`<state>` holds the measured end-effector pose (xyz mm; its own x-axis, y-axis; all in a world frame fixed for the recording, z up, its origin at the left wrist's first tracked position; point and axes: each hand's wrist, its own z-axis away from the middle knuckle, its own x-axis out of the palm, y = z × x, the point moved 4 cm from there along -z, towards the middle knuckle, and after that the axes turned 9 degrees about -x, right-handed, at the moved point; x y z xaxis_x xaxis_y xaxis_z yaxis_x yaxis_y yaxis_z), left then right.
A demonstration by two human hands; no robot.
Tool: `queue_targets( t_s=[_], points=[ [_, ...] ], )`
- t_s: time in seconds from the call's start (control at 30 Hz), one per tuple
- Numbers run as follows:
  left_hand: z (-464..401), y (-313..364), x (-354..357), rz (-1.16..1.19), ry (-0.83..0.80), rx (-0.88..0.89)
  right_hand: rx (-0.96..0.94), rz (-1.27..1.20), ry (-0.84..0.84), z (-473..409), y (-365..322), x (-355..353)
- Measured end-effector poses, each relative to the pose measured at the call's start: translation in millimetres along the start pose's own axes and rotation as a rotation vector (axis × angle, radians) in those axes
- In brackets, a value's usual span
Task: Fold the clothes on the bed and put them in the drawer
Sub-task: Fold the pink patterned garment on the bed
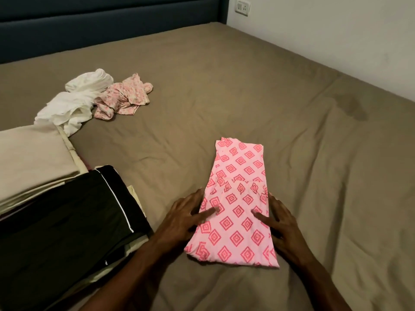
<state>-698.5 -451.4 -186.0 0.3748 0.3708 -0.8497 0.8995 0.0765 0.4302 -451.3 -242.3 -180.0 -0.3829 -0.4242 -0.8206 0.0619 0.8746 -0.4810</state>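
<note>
A pink garment [238,176] with a red diamond print lies folded into a long strip on the brown bed sheet [224,86]. My left hand [184,218] rests on its left edge with fingers straight, the thumb lying on the cloth. Along its right edge my right hand [280,225] lies with fingers spread flat, thumb on the cloth. Further back to the left lie a crumpled pink floral garment [125,97] and a crumpled white garment [74,102].
A stack of folded clothes sits at the left: a beige piece [31,158] and a black piece with a white stripe [67,221] on top. A dark blue headboard [89,25] runs along the back. A white wall with a socket [243,6] is on the right.
</note>
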Motion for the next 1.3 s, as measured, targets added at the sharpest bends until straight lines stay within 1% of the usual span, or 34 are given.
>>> queue_targets(
  t_s=[0.07,0.1,0.13,0.17,0.2,0.23,0.27,0.3,0.33,0.4,0.47,0.5,0.53,0.6,0.63,0.7,0.8,0.87,0.9,1.0,1.03,1.1,1.23,1.3],
  points=[
    [-8.6,13.0,-10.8,0.158,0.057,0.091,0.017,-0.16,0.033,-11.4,-3.6,-8.7],
    [-15.3,16.9,-18.7,0.268,0.062,0.086,0.031,-0.245,0.059,-18.4,-0.5,-16.6],
    [-23.7,18.3,-27.7,0.397,0.066,0.047,0.055,-0.329,0.069,-27.5,3.5,-25.4],
    [-32.3,15.3,-33.8,0.557,0.079,-0.01,0.131,-0.436,0.069,-39.4,6.2,-33.1],
    [-46.6,13.0,-39.6,0.699,0.121,-0.075,0.264,-0.555,0.082,-53.9,12.9,-41.0],
    [-63.3,8.5,-43.2,0.772,0.168,-0.17,0.427,-0.656,0.119,-71.9,16.2,-48.1],
    [-87.0,4.1,-46.0,0.813,0.187,-0.301,0.566,-0.755,0.174,-94.2,25.0,-54.9],
    [-112.5,-1.5,-47.1,0.874,0.183,-0.456,0.646,-0.819,0.224,-115.3,33.2,-58.4],
    [-135.7,-7.5,-45.1,0.953,0.146,-0.615,0.706,-0.891,0.264,-133.9,41.1,-59.0],
    [-171.9,-18.5,-34.3,1.123,0.028,-0.874,0.793,-1.083,0.313,-160.1,56.2,-52.3],
    [-187.2,-27.1,-15.4,1.215,-0.092,-1.024,0.854,-1.287,0.349,-163.1,70.7,-31.3],
    [-188.1,-31.5,-7.2,1.187,-0.121,-1.032,0.875,-1.306,0.342,-157.5,74.5,-19.1],
    [-188.4,-36.4,-0.1,1.116,-0.132,-0.998,0.873,-1.289,0.341,-151.3,80.0,-8.2],
    [-182.8,-43.4,11.6,1.0,-0.129,-0.908,0.799,-1.146,0.408,-140.2,87.2,3.2],
    [-180.1,-43.7,13.7,0.993,-0.122,-0.866,0.765,-1.1,0.444,-137.0,88.1,4.2],
    [-181.1,-42.1,10.9,1.008,-0.092,-0.825,0.751,-1.085,0.504,-135.1,92.4,5.8],
    [-177.7,-40.6,4.6,0.956,-0.055,-0.851,0.729,-1.104,0.546,-134.3,87.8,1.7],
    [-172.2,-37.7,-0.9,0.85,-0.06,-0.853,0.72,-1.038,0.541,-133.0,80.4,-2.7],
    [-168.9,-35.0,-2.2,0.836,-0.056,-0.852,0.705,-1.011,0.519,-132.5,74.6,-6.1],
    [-155.6,-30.5,-10.5,0.939,-0.014,-0.886,0.699,-0.98,0.478,-126.0,52.7,-6.4],
    [-148.9,-30.8,-9.1,0.99,-0.017,-0.896,0.723,-0.999,0.481,-119.7,42.5,-4.3],
    [-126.7,-30.1,-9.5,1.004,-0.031,-0.936,0.762,-1.049,0.474,-100.9,21.2,6.2],
    [-70.9,-20.5,-4.5,0.854,-0.102,-1.007,0.795,-1.068,0.422,-62.7,-12.8,21.0],
    [-45.4,-12.0,-3.4,0.78,-0.108,-1.035,0.805,-1.07,0.396,-49.6,-26.0,24.7]
  ],
)
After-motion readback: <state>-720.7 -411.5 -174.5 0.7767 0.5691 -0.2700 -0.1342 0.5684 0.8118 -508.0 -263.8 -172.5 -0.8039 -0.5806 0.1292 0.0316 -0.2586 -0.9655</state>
